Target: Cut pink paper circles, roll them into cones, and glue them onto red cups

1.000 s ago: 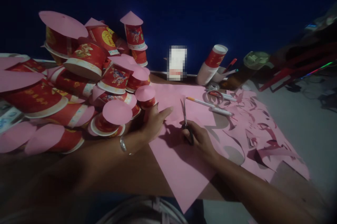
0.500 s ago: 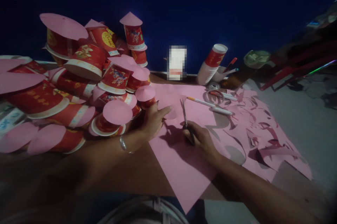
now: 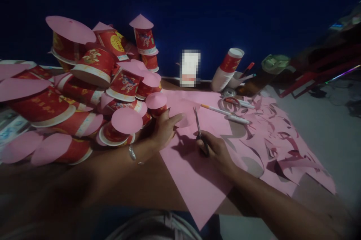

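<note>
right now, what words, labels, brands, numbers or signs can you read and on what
None legible.
Gold marks, lower-left red cup: too blurred.
Round gold emblem, upper red cup: too blurred.
Blue marks, white object at left edge: blurred.
White panel: pixelated.
Other print: too small.

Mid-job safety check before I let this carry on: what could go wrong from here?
1. The scissors in the right hand point up near the left hand's thumb; a slip might nick it.
2. The large pink sheet spreads beneath the scissors, so a low cut could catch it.
3. The small pink-capped red cup stands close by the left hand and might get knocked.
</note>
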A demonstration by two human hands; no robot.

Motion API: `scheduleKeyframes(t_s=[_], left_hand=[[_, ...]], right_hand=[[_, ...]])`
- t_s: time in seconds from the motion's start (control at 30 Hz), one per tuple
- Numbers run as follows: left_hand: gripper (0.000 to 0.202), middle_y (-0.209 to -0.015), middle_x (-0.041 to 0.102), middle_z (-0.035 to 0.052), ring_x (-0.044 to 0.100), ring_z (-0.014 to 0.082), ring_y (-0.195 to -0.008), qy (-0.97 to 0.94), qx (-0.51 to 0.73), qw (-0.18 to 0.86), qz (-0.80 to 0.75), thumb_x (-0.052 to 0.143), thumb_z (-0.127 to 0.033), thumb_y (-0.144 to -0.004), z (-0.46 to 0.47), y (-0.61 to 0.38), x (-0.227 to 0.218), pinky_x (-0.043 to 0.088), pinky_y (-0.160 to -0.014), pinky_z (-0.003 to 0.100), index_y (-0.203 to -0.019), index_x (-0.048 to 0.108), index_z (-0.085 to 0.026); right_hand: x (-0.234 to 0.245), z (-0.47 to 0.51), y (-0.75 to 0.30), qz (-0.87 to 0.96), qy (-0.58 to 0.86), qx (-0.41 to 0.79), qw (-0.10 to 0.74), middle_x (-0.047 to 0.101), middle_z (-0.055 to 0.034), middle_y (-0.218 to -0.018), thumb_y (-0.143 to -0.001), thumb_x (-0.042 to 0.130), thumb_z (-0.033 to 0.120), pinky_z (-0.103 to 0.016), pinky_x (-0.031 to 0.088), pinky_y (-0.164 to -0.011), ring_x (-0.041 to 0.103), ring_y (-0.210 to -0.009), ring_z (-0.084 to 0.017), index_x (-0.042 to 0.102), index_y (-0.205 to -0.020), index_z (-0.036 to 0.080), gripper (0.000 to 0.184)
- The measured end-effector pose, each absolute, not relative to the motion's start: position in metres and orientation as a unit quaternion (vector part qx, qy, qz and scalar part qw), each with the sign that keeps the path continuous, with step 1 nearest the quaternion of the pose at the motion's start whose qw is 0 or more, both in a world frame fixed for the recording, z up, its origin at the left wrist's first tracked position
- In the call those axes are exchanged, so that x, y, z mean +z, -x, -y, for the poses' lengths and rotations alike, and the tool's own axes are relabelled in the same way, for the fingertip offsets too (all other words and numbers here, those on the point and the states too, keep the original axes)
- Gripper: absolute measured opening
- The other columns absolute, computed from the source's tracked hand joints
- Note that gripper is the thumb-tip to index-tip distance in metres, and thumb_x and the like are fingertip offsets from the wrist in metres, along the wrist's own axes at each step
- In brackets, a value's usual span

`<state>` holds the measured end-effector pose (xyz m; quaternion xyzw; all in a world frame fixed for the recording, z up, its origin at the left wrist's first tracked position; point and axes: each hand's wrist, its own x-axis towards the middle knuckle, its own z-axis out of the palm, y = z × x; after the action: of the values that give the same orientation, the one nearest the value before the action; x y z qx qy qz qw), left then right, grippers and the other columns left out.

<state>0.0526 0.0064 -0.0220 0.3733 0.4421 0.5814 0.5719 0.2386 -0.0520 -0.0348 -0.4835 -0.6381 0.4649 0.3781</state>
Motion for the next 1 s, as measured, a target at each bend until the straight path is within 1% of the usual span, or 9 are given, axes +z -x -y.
scheduleKeyframes(t_s=[0.23, 0.4, 0.6, 0.67, 0.77, 0.83, 1.0], left_hand=[[0.044, -0.087, 0.066, 0.0021, 0.068, 0.0238, -0.09, -0.379, 0.567, 0.601, -0.417, 0.085, -0.038, -0.073, -0.008, -0.053, -0.021, 0.059, -0.08, 0.037, -0.107, 0.062, -0.021], [0.041, -0.084, 0.066, 0.0023, 0.069, 0.0244, -0.089, -0.368, 0.568, 0.593, -0.436, 0.084, -0.038, -0.075, -0.008, -0.055, -0.019, 0.06, -0.081, 0.038, -0.106, 0.063, -0.021], [0.035, -0.095, 0.07, 0.0049, 0.07, 0.0246, -0.093, -0.391, 0.58, 0.581, -0.416, 0.081, -0.037, -0.078, -0.011, -0.053, -0.021, 0.06, -0.09, 0.042, -0.104, 0.065, -0.019], [0.036, -0.091, 0.069, 0.0043, 0.07, 0.0256, -0.092, -0.387, 0.573, 0.592, -0.415, 0.082, -0.036, -0.076, -0.01, -0.053, -0.017, 0.061, -0.089, 0.043, -0.104, 0.065, -0.019], [0.036, -0.078, 0.065, 0.0015, 0.071, 0.0258, -0.086, -0.372, 0.559, 0.606, -0.427, 0.084, -0.034, -0.073, -0.009, -0.053, -0.01, 0.062, -0.085, 0.044, -0.1, 0.065, -0.02], [0.034, -0.073, 0.063, 0.0004, 0.07, 0.0254, -0.083, -0.367, 0.552, 0.612, -0.432, 0.085, -0.032, -0.073, -0.009, -0.052, -0.008, 0.062, -0.083, 0.044, -0.097, 0.065, -0.02], [0.033, -0.077, 0.066, 0.002, 0.07, 0.0245, -0.082, -0.374, 0.548, 0.612, -0.431, 0.086, -0.034, -0.072, -0.011, -0.05, -0.011, 0.062, -0.077, 0.041, -0.095, 0.067, -0.021]], right_hand=[[-0.037, 0.053, -0.238, 0.631, 0.485, 0.469, 0.382, 0.06, 0.0025, -0.06, -0.096, 0.06, 0.052, -0.024, 0.044, -0.053, 0.052, -0.053, -0.012, 0.065, -0.102, 0.018, 0.035], [-0.035, 0.054, -0.238, 0.628, 0.488, 0.471, 0.38, 0.059, 0.0033, -0.059, -0.095, 0.061, 0.052, -0.024, 0.044, -0.053, 0.051, -0.052, -0.012, 0.064, -0.103, 0.018, 0.035], [-0.038, 0.053, -0.238, 0.627, 0.485, 0.476, 0.381, 0.059, 0.0032, -0.059, -0.093, 0.063, 0.051, -0.024, 0.044, -0.052, 0.052, -0.052, -0.012, 0.065, -0.104, 0.017, 0.036], [-0.038, 0.052, -0.239, 0.629, 0.485, 0.472, 0.382, 0.059, 0.0031, -0.059, -0.093, 0.064, 0.052, -0.024, 0.044, -0.052, 0.052, -0.052, -0.012, 0.066, -0.104, 0.017, 0.037], [-0.039, 0.051, -0.24, 0.636, 0.49, 0.463, 0.377, 0.06, 0.0024, -0.06, -0.093, 0.064, 0.053, -0.024, 0.044, -0.053, 0.053, -0.053, -0.013, 0.067, -0.104, 0.017, 0.038], [-0.039, 0.051, -0.24, 0.636, 0.49, 0.463, 0.375, 0.061, 0.0022, -0.061, -0.093, 0.064, 0.054, -0.025, 0.044, -0.053, 0.053, -0.053, -0.013, 0.067, -0.105, 0.017, 0.039], [-0.038, 0.051, -0.241, 0.632, 0.495, 0.468, 0.369, 0.06, 0.0021, -0.061, -0.093, 0.064, 0.057, -0.025, 0.044, -0.052, 0.052, -0.054, -0.013, 0.068, -0.104, 0.017, 0.042]])
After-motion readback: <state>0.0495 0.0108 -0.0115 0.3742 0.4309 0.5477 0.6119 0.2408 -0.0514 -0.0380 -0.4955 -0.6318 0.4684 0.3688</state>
